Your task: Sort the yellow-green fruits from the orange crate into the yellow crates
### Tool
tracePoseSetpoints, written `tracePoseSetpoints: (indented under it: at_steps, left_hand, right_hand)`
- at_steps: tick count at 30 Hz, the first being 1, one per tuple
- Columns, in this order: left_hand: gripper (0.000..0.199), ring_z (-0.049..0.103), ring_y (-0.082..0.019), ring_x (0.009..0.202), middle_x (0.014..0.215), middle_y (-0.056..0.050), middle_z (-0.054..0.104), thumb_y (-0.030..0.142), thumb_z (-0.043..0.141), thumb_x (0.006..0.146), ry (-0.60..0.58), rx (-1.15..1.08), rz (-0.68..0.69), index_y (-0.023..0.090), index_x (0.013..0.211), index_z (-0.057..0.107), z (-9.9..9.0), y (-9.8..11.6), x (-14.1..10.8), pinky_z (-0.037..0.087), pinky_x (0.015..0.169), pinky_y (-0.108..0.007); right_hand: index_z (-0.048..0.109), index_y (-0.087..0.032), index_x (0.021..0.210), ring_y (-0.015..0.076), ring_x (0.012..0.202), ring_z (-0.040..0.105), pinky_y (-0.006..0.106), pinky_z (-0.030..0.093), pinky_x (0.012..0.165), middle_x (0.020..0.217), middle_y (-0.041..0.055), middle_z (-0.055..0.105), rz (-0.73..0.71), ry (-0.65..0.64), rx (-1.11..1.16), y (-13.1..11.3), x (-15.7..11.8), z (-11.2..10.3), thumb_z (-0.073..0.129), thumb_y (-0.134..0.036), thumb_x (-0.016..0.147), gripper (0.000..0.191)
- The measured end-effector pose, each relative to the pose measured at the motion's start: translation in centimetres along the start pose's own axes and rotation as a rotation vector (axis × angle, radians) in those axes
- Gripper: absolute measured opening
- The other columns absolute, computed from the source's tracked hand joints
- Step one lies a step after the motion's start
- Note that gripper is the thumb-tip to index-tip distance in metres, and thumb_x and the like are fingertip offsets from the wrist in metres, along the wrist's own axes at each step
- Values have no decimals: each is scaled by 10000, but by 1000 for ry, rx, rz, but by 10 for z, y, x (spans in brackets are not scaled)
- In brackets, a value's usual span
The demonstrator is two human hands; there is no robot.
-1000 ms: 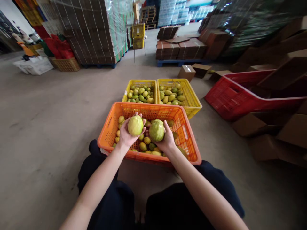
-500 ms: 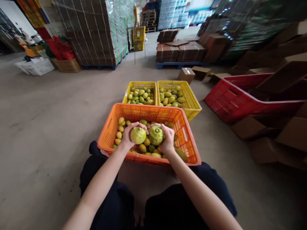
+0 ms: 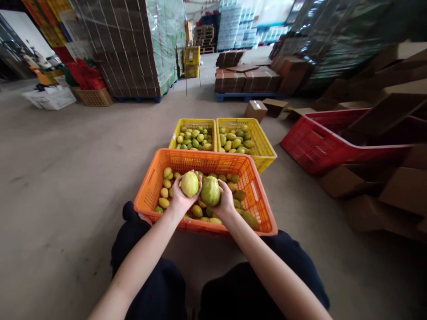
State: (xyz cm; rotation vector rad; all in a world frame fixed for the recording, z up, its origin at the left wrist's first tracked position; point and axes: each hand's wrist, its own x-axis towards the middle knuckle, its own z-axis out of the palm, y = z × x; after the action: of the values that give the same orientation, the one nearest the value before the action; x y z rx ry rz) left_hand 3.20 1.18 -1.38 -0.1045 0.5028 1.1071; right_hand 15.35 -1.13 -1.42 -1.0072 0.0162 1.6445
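Left hand [image 3: 182,199] gripping a pale yellow-green fruit [image 3: 190,184], right hand [image 3: 227,201] gripping a bumpy green fruit [image 3: 210,191], orange crate [image 3: 149,189] at frame centre, yellow crates [image 3: 263,143] just above.

Bumpy, semi-gloss fruit [image 3: 210,192], perf'd plstc crate [image 3: 207,162], matt cardbd box [image 3: 255,111], shiny plstc wrap [image 3: 167,42]

Dim interior, cool light. Brightest at the back, around the pale stacks [image 3: 230,29]; another white patch far upper left. Glare streaks on plastic wrap [image 3: 333,58], upper right. Right-hand cardboard boxes [image 3: 403,191] sunk in shade, lower right corner near black. Dark trousers [image 3: 163,284] lose detail. Soft highlight on the paler held fruit [image 3: 190,183]. Orange crate [image 3: 207,161], near centre, reads fairly crisp; margins smeared, stretched outward, wide-angle fashion.
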Motion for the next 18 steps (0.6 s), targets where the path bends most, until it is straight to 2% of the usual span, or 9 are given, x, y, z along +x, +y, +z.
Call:
tracePoseSetpoints:
  at_steps: [3,8,12,15,18]
  left_hand:
    - [358,701,-206,833,876,-106,709,297,395,904,62,-14,15,123,1115,625,-3,-2,4,588,688,-288]
    - [358,700,-200,820,896,-103,698,297,398,918,108,68,-28,132,1173,587,-12,-2,10,586,675,-274]
    - [325,681,-149,793,904,-69,682,343,388,926,177,363,-89,171,1112,591,-38,-6,8,534,617,-221]
    - [322,679,-167,789,892,-83,694,396,404,909,188,650,-282,177,959,634,-71,-19,-2,521,662,-280]
    - [343,682,-184,793,824,-54,709,485,447,855,158,994,-586,220,780,651,-95,-33,-8,523,743,-340]
  right_hand:
    - [612,-196,760,210,676,674,378,572,676,583,23,661,97,14,49,-1,3,-4,425,-312,913,268]
    - [592,-198,813,235,731,676,422,569,693,609,41,647,132,-4,126,-11,7,-10,389,-355,930,282]
    - [587,-192,844,230,695,669,399,567,654,618,49,637,137,40,113,-26,6,-15,382,-368,926,282]
    - [576,-213,854,222,670,664,388,562,624,628,32,634,109,63,125,-39,3,-19,407,-353,905,224]
    - [570,-234,882,226,663,660,394,559,608,643,25,637,76,57,133,-53,-1,-22,411,-359,893,202]
